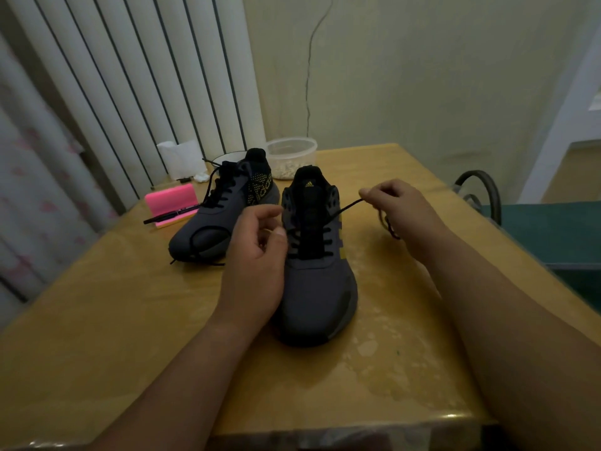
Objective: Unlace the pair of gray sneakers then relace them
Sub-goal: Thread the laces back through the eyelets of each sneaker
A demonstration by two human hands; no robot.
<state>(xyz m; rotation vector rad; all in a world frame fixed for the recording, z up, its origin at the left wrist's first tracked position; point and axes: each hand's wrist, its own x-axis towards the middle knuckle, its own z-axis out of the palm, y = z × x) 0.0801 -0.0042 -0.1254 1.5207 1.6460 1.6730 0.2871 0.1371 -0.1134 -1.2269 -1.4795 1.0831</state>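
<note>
Head view: smooth gray sneaker (317, 281) on glossy wooden table (130, 320), toe toward the person, heel away. Right hand (400, 209) pinches its thin black lace (344, 208) taut; left hand (257, 255) curls against its side, grip unclear.

A yellow wooden table (130, 320) carries a pink sticky-note pad (170, 198) with a black pen (169, 216) lying across its front. Farther back sit a clear plastic container (292, 151) of pale bits, a white bowl (227, 156) and folded white paper (180, 157). A white radiator (146, 76) stands behind, and a green-seated chair (553, 229) is at the right.
</note>
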